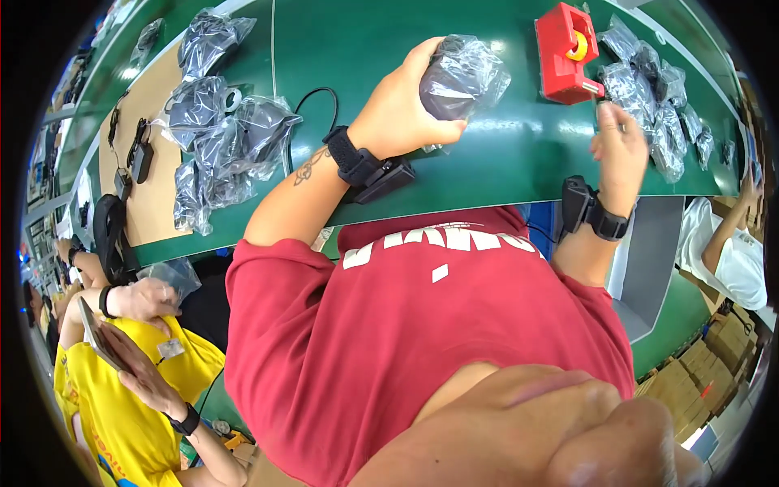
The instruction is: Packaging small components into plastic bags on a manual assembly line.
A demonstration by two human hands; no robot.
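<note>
Head view looks down over a red shirt to a green counter (487, 162). The left hand (406, 109) wraps its fingers around a dark object sealed in a clear plastic bag (462, 77), pressing it onto the counter surface, probably to steady it while the other hand works. The right hand (621, 150) is raised beside a red tape dispenser (566, 53) with a yellow roll; its fingers are pinched together near the dispenser's outlet, though motion blur hides whether a strip of tape sits between them. Both wrists carry black strapped devices.

A heap of bagged items (657, 105) lies just right of the dispenser, close to the right hand. Another pile of similar bags (219, 122) rests well to the left, partly on a brown mat (150, 97). Between the held bag and the near counter edge the surface is bare, giving the hands room. At lower left, a person in a yellow shirt (122, 406) handles a small bag.
</note>
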